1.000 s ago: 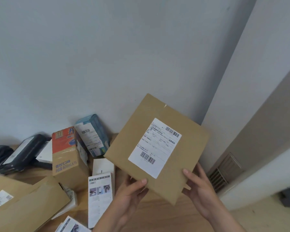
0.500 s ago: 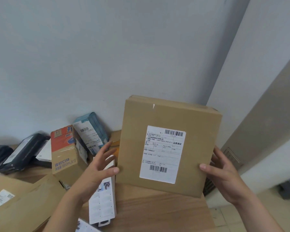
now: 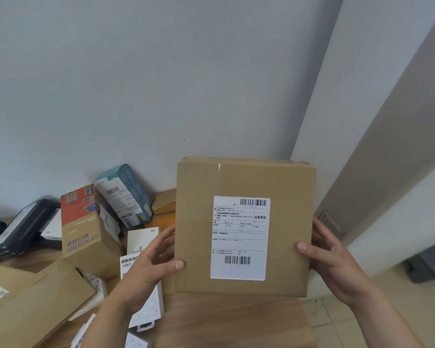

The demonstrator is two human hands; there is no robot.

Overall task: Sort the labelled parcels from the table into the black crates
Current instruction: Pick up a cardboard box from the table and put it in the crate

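I hold a flat brown cardboard parcel (image 3: 284,222) upright above the right end of the wooden table (image 3: 236,322), its white shipping label (image 3: 240,237) with two barcodes facing me. My left hand (image 3: 151,267) grips its left edge, thumb on the front face and fingers behind. My right hand (image 3: 329,259) grips the right edge the same way. No black crate is clearly in view.
Several other parcels lie on the table's left part: a red and brown carton (image 3: 83,227), a blue labelled pack (image 3: 124,194), a black bag (image 3: 23,227), white flat boxes (image 3: 146,307), large brown cardboard (image 3: 35,302). A dark grey object (image 3: 430,262) stands on the floor at right.
The parcel has turned from a tilted diamond pose to upright and square to me. Both hands shifted from its lower corner to its left and right edges.
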